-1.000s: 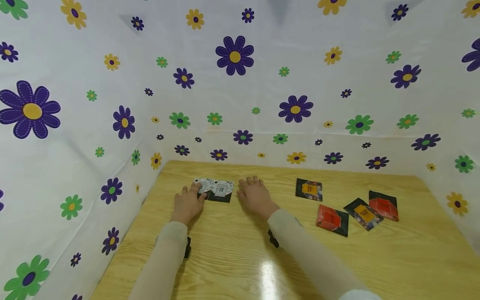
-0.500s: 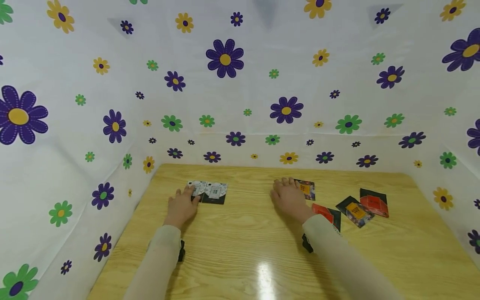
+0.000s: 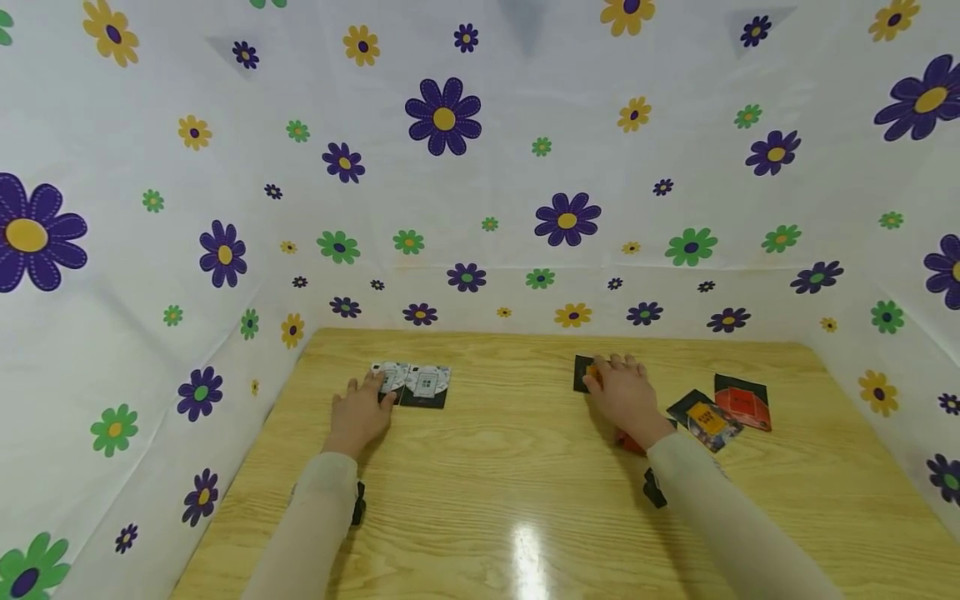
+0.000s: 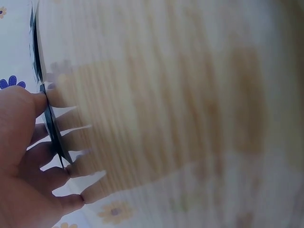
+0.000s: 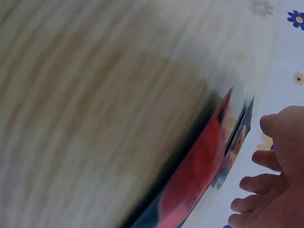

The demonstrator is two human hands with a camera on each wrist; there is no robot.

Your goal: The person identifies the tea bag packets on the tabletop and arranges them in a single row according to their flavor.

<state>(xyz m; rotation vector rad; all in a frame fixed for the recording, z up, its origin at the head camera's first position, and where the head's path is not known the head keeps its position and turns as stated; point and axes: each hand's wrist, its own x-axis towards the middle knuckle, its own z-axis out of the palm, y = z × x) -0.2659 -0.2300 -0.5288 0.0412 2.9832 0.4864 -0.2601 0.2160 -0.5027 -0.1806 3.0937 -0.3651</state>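
My left hand (image 3: 358,419) rests its fingertips on a flat white-and-black packet (image 3: 394,375), which is partly covered by them. A matching white-and-black packet (image 3: 426,385) lies flush along its right side. Over a dark packet with an orange label (image 3: 581,373) is my right hand (image 3: 624,393), its fingers relaxed and spread, hiding most of that packet. Beneath the right wrist shows part of a red-and-black packet (image 3: 628,442). In the right wrist view, a gap separates the fingers from the red packet (image 5: 190,180) and the patterned one behind it.
Farther right lie another orange-labelled packet (image 3: 705,420) and a red-and-black packet (image 3: 743,403), overlapping at their corners. The wooden table (image 3: 465,492) meets a white flower-printed sheet (image 3: 495,183) at the back and both sides.
My right hand has moved right, from beside the white-and-black pair to over the orange-labelled packet. The left hand has stayed on its packet. The head view has shifted slightly.
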